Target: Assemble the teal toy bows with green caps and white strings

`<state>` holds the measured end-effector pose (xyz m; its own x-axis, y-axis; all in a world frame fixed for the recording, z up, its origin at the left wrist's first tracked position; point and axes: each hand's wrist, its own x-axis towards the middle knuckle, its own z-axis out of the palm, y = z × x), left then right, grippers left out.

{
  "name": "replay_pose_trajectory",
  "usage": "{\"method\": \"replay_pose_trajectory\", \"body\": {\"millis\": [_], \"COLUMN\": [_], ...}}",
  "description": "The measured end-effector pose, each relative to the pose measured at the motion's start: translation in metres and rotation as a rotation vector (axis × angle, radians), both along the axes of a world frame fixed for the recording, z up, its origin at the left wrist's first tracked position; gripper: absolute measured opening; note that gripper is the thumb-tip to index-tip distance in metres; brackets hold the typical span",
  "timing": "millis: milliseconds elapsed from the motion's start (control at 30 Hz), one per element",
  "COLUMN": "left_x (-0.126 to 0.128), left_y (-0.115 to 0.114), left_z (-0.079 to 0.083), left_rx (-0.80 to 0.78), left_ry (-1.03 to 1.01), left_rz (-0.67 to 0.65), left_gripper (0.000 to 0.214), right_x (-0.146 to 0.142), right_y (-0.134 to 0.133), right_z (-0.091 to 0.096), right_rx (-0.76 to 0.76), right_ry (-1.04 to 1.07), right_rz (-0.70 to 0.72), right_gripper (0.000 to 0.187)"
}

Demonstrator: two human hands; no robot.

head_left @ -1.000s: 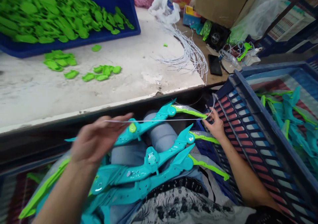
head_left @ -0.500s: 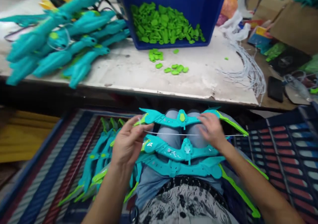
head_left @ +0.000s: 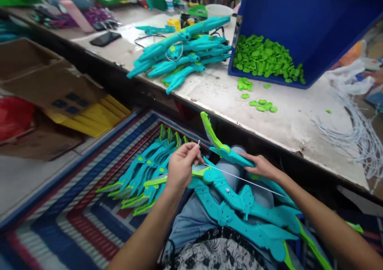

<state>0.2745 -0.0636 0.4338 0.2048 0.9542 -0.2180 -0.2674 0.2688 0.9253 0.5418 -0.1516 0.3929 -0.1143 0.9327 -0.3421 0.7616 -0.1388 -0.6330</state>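
Between its pinched fingertips my left hand (head_left: 183, 164) holds the end of a white string (head_left: 239, 177), which stretches rightward under my right forearm. My right hand (head_left: 259, 167) grips a turquoise toy bow (head_left: 236, 158) near its middle; the bow's lime-green limb (head_left: 210, 131) points up and to the left. Two more turquoise bow bodies lie across my lap: one nearer the hands (head_left: 236, 196), the other close to my waist (head_left: 223, 214). My right hand and forearm hide part of the held bow.
Turquoise bows stand in a row on the striped mat (head_left: 74, 200) at left. On the table (head_left: 221, 102) are a pile of turquoise parts (head_left: 182, 48), a blue bin (head_left: 281, 14) of small green pieces (head_left: 269, 58), a phone (head_left: 105, 38) and a bundle of white strings (head_left: 356, 134).
The view has swung to the left. The held bow has turned, so its left limb now points up and away. My left hand keeps its pinch on the string end.
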Motion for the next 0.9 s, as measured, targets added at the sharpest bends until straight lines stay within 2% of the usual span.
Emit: {"method": "replay_pose_trajectory", "body": {"millis": [67, 200, 367, 600, 900], "left_x": [-0.006, -0.003, 0.012, 0.020, 0.023], "left_y": [0.018, 0.053, 0.084, 0.099, 0.103], "left_z": [-0.005, -0.009, -0.004, 0.007, 0.006], "left_rx": [0.051, 0.079, 0.131, 0.208, 0.275], "left_ry": [0.060, 0.172, 0.254, 0.351, 0.377], "left_rz": [0.057, -0.030, -0.102, -0.137, -0.144], "left_gripper": [0.030, 0.028, 0.017, 0.009, 0.011], "right_x": [0.001, -0.001, 0.001, 0.001, 0.000], "right_y": [-0.001, -0.001, -0.002, -0.003, -0.002], "right_z": [-0.005, -0.013, -0.016, -0.019, -0.016], "right_rx": [-0.011, 0.017, 0.046, 0.015, -0.001], "right_ry": [0.023, 0.019, 0.095, 0.107, 0.041], "right_rz": [-0.031, -0.061, -0.060, -0.057, -0.026], "right_gripper": [0.060, 0.060, 0.060, 0.059, 0.059]}}
